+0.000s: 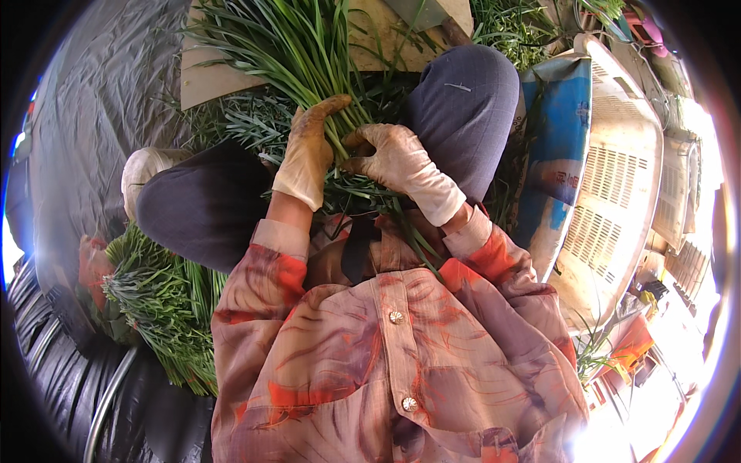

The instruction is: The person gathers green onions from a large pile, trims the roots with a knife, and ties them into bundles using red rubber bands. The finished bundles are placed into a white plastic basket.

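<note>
My left hand [310,150], in a soiled white glove, is closed around the lower stems of a bunch of long, flat green leaves that look like garlic chives [301,52]. The leaf ends fan out away from me over a wooden board [214,75]. My right hand [393,153], gloved the same way, has its thumb and fingers at the stem ends, just right of the left hand. Whether it pinches a stem is hard to see. On the board's far right lies a cleaver [425,14], its blade partly cut off by the picture's edge.
Loose leaf trimmings [260,118] lie between my bent legs. Tied green bundles [168,307] are stacked at my left. At my right stands a white slatted plastic crate [608,202] beside a blue-and-white sack [556,133]. Grey plastic sheeting [110,81] covers the left side.
</note>
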Demonstrator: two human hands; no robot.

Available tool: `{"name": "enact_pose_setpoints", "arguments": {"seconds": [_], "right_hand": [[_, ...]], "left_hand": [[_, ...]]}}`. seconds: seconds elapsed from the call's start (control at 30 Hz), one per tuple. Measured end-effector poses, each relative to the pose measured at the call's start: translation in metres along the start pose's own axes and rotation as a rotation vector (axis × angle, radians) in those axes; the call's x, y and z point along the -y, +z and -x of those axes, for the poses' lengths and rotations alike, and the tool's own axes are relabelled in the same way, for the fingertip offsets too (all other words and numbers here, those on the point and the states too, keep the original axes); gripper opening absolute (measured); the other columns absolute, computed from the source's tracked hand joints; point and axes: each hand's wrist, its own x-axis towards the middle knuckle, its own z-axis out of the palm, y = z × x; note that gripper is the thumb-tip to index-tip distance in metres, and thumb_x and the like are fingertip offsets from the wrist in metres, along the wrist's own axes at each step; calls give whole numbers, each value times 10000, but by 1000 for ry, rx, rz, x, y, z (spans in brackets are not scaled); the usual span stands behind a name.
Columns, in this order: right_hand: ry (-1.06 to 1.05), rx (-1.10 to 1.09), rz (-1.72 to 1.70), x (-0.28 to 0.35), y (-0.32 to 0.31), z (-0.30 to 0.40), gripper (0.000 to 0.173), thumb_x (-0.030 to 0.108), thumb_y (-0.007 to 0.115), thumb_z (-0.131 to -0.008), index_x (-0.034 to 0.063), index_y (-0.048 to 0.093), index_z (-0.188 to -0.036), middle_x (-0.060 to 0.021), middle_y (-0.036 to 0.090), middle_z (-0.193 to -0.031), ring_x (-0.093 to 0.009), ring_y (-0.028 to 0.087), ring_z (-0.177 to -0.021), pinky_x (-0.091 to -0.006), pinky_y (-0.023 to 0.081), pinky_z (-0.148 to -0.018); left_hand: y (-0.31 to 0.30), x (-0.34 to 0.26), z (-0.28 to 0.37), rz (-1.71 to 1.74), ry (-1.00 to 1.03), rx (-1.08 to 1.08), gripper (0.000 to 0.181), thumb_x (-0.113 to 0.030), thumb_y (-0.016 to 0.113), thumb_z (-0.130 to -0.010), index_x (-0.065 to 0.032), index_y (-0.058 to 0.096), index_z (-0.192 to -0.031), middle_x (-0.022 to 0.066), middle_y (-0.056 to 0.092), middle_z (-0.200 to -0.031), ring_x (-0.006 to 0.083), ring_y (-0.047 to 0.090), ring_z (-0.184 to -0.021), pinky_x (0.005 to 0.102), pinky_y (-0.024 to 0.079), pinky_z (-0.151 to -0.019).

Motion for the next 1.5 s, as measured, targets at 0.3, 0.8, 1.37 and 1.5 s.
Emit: {"name": "enact_pose_setpoints", "arguments": {"seconds": [0.3,0.8,1.37,1.5], "right_hand": [[209,89,-826,-2,-13,9,200,99,714,-836,-12,666,-996,-55,659,-809,-100,604,-722,-255,533,-639],[-32,191,-358,36,-70,59,300,216,774,-806,17,676,-1008,-90,676,-839,-164,642,-779,-285,520,-700],[118,187,-963,-25,16,-25,526,521,574,-912,-3,601,-958,-87,659,-707,-158,622,-545,-244,484,-485],[218,205,-857,-21,14,-20,580,572,628,-848,-5,616,-911,-95,638,-688,-156,603,-540,-250,475,-501]], "left_hand": [[-5,-12,25,118,7,354,318,-134,640,-840,19,617,-1117,162,676,-1032,276,672,-922,369,560,-826],[-11,-13,-2,164,20,321,258,-147,660,-837,25,646,-1029,159,689,-986,248,695,-753,372,607,-580],[-11,-17,17,163,96,577,728,-396,597,-838,71,409,-1364,272,535,-1293,326,608,-1100,402,533,-892],[-14,-16,24,112,149,464,682,-366,577,-875,82,408,-1361,256,547,-1288,276,627,-1063,359,546,-878]]}}
